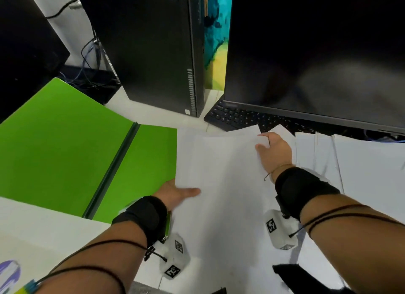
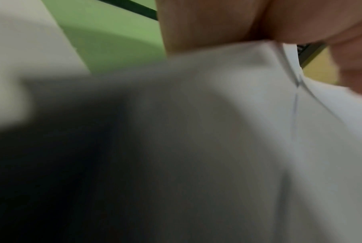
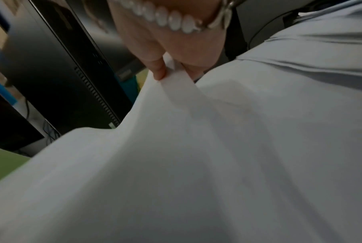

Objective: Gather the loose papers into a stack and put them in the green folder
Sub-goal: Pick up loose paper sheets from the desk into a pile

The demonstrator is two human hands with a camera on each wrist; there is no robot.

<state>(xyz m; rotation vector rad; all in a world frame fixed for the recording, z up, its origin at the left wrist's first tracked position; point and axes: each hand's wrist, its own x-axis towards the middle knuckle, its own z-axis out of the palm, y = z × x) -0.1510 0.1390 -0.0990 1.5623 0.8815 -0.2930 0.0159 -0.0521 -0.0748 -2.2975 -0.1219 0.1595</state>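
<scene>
A green folder [image 1: 65, 149] lies open on the white desk at the left, its dark spine running diagonally. Both hands hold a sheaf of white papers [image 1: 219, 173] just right of the folder, its left edge over the folder's right flap. My left hand [image 1: 175, 194] grips the sheaf's near left edge, thumb on top and fingers hidden under it. My right hand [image 1: 269, 149] pinches the far right corner, seen in the right wrist view as fingertips [image 3: 159, 72] nipping the paper [image 3: 196, 148]. More white sheets [image 1: 350, 166] lie spread out to the right.
A black computer tower [image 1: 153, 48] stands behind the folder, and a dark monitor [image 1: 317, 52] rises at the back right with a black keyboard [image 1: 236, 116] under its edge. Cables [image 1: 92, 70] trail behind the tower. A dark object [image 1: 291, 274] lies near the front edge.
</scene>
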